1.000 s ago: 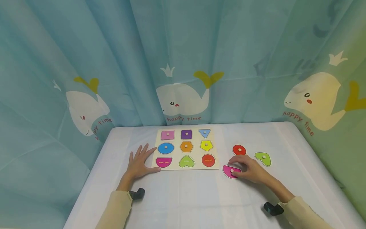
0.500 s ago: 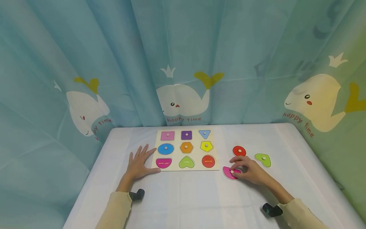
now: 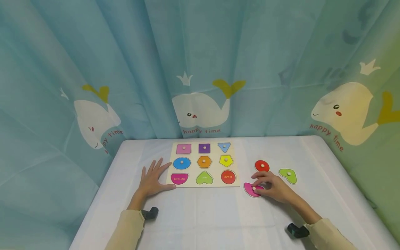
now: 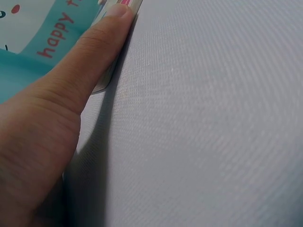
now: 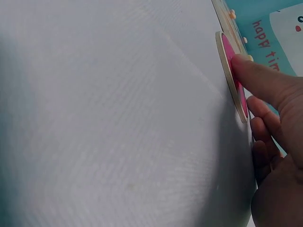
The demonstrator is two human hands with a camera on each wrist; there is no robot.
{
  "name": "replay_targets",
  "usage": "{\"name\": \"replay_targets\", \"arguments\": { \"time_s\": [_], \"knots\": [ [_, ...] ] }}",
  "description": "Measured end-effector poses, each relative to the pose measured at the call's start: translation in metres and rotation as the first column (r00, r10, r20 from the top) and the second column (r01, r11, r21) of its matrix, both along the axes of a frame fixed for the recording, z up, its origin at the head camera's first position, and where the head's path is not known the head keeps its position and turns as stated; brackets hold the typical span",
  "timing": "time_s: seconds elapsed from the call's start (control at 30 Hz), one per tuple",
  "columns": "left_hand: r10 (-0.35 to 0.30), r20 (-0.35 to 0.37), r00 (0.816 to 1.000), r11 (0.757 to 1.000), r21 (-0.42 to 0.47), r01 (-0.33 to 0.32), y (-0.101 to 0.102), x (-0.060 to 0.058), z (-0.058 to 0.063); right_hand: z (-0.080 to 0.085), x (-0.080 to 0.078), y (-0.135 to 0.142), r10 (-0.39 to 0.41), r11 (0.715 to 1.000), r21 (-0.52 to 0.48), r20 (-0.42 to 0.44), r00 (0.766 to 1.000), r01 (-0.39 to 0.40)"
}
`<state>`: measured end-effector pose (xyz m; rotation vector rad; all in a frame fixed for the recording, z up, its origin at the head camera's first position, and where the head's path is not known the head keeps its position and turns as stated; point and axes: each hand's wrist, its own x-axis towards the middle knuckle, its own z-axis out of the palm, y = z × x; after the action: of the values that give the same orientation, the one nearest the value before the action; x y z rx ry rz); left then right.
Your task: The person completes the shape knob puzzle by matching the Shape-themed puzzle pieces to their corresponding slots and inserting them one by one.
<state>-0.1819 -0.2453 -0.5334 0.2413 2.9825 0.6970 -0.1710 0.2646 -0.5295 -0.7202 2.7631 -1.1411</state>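
Observation:
Fingers spread, my left hand (image 3: 151,180) lies at the left side of a wooden peg puzzle board (image 3: 190,184). Its thumb rests on the board's near left corner, and the index fingertip touches the left edge. To the right of the board, my right hand (image 3: 276,187) pinches the small knob of a pink half-round puzzle piece (image 3: 249,189). In the right wrist view the thumb lies over the pink face of that piece (image 5: 228,47), which sits low over the cloth. Beyond the hand are a red round piece (image 3: 260,164) and a green heart piece (image 3: 291,177).
Knobbed pieces fill the board's two far rows, among them a blue oval (image 3: 178,164) and an orange hexagon (image 3: 201,165). Its near row shows a printed half round (image 3: 179,179), heart (image 3: 204,178) and circle (image 3: 228,177). A whale-print curtain (image 3: 200,52) hangs behind the white-covered table (image 3: 200,222).
Over the last second the right hand's fingers have closed in slightly on the knob of the pink half-round piece. The left hand and the board stay put.

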Motion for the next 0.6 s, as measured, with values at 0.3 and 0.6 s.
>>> {"name": "replay_targets", "arguments": {
  "time_s": [0.3, 0.6],
  "knots": [
    [-0.008, 0.013, 1.000, 1.000, -0.009, 0.008, -0.001, 0.001, 0.005, 0.005, -0.004, -0.002, 0.010, 1.000, 0.021, 0.017, 1.000, -0.011],
    [-0.014, 0.035, 0.999, 1.000, -0.015, 0.014, 0.000, 0.001, 0.005, 0.028, -0.013, -0.007, 0.088, 0.994, 0.062, 0.020, 0.996, -0.090]
  ]
}}
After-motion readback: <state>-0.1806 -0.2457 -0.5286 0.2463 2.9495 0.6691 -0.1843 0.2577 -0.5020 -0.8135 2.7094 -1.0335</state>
